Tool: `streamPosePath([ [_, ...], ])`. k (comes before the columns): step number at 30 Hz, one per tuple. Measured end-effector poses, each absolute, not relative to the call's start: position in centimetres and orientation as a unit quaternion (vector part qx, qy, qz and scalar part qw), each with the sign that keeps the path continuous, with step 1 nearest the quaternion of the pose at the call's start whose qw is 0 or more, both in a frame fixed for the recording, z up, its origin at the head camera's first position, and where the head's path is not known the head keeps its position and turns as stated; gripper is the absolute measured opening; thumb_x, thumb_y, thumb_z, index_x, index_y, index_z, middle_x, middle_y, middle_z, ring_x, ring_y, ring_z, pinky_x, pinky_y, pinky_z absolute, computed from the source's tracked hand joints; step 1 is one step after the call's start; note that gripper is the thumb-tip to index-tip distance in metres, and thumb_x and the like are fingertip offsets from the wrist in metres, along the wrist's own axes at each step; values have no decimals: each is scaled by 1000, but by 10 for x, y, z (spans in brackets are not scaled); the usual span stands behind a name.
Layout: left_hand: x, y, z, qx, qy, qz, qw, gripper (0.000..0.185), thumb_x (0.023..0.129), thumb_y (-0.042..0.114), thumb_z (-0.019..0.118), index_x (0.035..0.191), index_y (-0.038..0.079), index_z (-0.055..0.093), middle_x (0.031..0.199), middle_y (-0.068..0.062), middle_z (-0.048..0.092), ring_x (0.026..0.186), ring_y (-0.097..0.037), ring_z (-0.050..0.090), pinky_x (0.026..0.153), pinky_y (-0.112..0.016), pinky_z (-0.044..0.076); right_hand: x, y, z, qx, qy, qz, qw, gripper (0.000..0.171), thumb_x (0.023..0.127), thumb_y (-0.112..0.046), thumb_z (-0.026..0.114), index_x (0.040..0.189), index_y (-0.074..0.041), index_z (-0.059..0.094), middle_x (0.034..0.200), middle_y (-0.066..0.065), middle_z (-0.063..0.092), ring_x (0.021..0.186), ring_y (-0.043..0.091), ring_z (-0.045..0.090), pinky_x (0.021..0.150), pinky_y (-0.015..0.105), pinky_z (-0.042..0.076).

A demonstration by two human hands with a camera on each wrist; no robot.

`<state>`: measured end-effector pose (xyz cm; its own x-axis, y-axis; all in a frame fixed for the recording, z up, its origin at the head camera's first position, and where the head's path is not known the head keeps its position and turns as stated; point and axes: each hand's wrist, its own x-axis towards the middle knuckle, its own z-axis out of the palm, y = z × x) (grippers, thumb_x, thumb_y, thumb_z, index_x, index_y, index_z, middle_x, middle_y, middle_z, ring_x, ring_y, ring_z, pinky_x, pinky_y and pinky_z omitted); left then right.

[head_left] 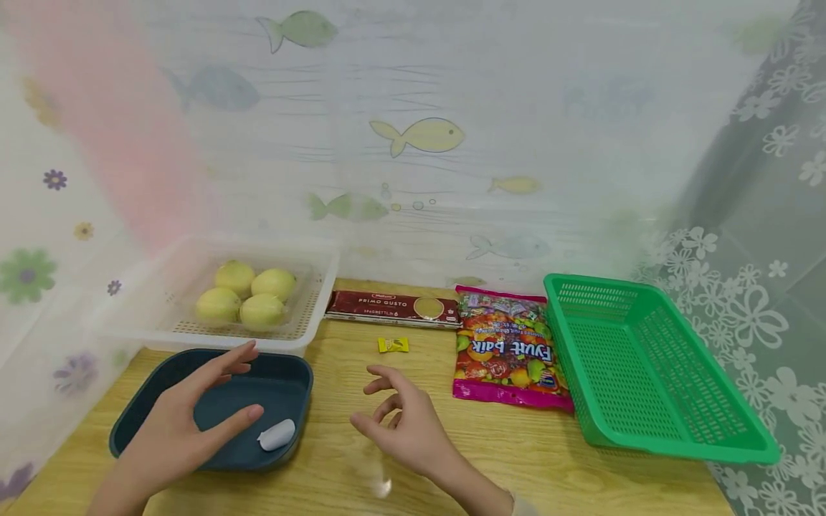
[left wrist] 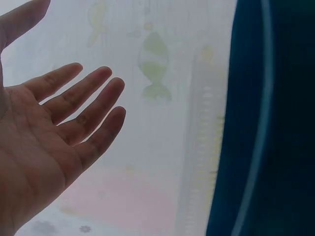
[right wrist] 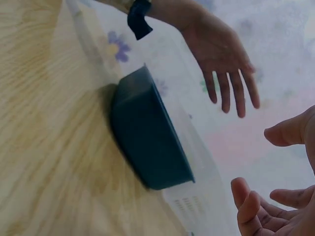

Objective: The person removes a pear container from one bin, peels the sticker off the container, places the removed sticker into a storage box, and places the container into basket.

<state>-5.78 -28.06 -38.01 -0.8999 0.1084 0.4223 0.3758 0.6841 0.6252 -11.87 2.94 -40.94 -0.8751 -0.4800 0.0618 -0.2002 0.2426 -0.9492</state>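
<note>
My left hand (head_left: 177,419) hovers over a dark blue tub (head_left: 213,459), its fingers extended and nothing in them. Inside the tub, near its right end, lies a small white rolled-up piece (head_left: 277,435). My right hand (head_left: 406,426) is raised over the wooden table to the right of the tub, fingers loosely bent, thumb apart, holding nothing. A small yellow wrapped candy (head_left: 393,345) lies on the table just beyond the right fingertips. In the right wrist view, the left hand (right wrist: 219,49) hangs above the tub's rim with its fingers spread.
At the back left, a white basket (head_left: 310,344) holds several pale yellow round fruits (head_left: 262,309). A dark red spaghetti box (head_left: 393,308) lies along the back. Right of it are a colourful candy bag (head_left: 506,347) and a green basket (head_left: 635,380). A printed curtain (head_left: 413,72) hangs behind.
</note>
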Motion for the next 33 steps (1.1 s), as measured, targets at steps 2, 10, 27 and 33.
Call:
streamPosePath([
  [2,-56,-275,-386,-126,-902,-375,173,85,87,12,89,160,30,49,149,19,58,121,10,53,98,-3,37,-115,31,-412,-218,779,-575,125,58,97,-29,80,150,-18,58,126,4,68,81,6,67,65,21,54],
  [10,-55,-260,-398,-124,-895,-400,155,79,91,13,85,159,33,49,149,20,58,122,5,58,97,-6,41,-111,33,-421,-217,785,-568,119,57,96,-28,81,148,-19,59,124,3,69,80,5,66,64,22,54],
  [27,-61,-248,-398,-133,-901,-393,129,79,93,19,85,160,35,46,145,6,63,120,-2,60,95,-25,54,-111,42,-422,-215,794,-559,103,57,97,-28,81,148,-18,59,125,5,68,82,6,68,65,23,55],
  [33,-65,-237,-402,-146,-901,-394,110,75,95,25,83,161,30,46,149,2,61,122,-12,62,95,-38,58,-114,50,-424,-203,802,-555,94,60,96,-29,81,149,-17,58,128,13,68,83,7,68,65,25,57],
])
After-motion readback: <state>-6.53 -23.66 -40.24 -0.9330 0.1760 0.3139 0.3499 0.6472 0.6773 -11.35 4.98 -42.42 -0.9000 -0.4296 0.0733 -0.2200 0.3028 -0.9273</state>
